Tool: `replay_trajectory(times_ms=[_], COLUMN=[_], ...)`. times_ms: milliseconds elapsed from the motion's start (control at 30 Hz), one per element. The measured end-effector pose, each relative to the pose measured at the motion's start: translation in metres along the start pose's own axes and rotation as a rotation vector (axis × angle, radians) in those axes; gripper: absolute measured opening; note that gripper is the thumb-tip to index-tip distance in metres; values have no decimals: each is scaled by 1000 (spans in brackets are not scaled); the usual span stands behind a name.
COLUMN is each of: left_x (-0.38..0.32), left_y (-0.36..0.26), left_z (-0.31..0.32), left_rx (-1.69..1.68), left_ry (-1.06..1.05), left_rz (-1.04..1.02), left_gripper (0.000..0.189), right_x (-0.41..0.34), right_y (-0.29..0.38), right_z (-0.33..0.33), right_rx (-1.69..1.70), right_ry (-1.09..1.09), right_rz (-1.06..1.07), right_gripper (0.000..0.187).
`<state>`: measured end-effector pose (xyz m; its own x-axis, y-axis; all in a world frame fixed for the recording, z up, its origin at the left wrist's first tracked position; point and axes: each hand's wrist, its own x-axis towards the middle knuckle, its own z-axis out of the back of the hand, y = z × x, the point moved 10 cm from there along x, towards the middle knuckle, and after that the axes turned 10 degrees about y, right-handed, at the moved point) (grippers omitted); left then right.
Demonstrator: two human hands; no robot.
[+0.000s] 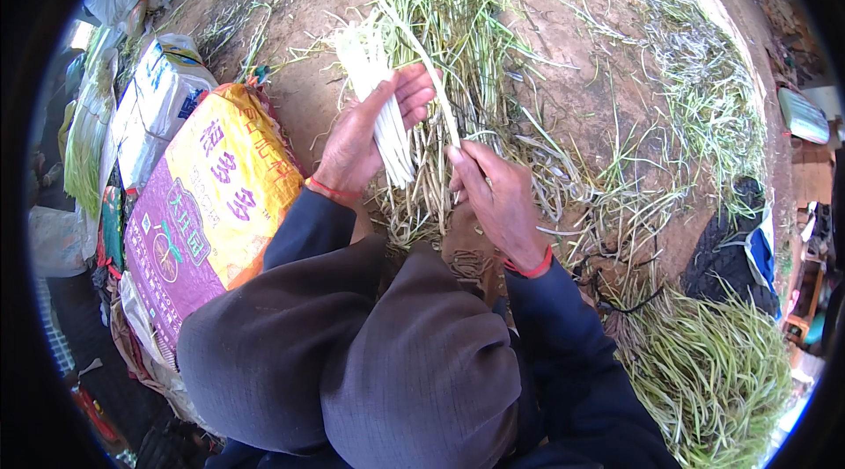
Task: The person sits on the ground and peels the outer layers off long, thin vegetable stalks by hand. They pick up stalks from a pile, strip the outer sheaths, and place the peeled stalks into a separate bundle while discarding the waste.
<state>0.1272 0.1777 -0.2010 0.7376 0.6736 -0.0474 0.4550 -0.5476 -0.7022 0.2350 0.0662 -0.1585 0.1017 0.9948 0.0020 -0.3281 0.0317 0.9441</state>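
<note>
My left hand [356, 136] holds a bundle of peeled white stalks [396, 151] across its palm, under the thumb, with the fingers loosely curled. The upper part of the bundle is washed out by bright light. Between the thumb and fingers of my right hand [495, 195] is the lower end of one long pale stalk [447, 109], which slants up to the left past my left fingertips. Under and beyond both hands lies a heap of unpeeled green stalks [462, 27], leafy ends away from me and pale root ends near my feet.
A yellow and purple printed woven sack [218, 185] lies to my left, with a white wrapped sack [162, 99] behind it. Stripped leaf scraps [706, 73] litter the dirt floor [554, 0] on the right. A large green bundle [706, 370] lies at my lower right, beside black cloth [723, 258].
</note>
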Motion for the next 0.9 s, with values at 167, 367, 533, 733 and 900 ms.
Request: replay_trajectory(times_ms=[167,367,533,733,900], left_x=[-5,-6,3,-2,-1], left_y=[18,10,-77,-145,-105], left_z=[-16,-13,-25,-37,-4], left_rx=[-53,-15,63,244,-1], left_ry=[82,62,137,159,111], left_rz=[74,55,-145,-343,-255], left_gripper=[55,42,26,22,19], right_x=[15,16,23,42,84], right_y=[3,-11,-75,-130,-149], right_z=[-17,-28,-15,-42,-81], right_rx=[-100,-129,-128,-340,-575], right_ry=[78,141,128,88,118], right_rz=[61,48,-55,46,16], right_gripper=[17,22,22,15,20])
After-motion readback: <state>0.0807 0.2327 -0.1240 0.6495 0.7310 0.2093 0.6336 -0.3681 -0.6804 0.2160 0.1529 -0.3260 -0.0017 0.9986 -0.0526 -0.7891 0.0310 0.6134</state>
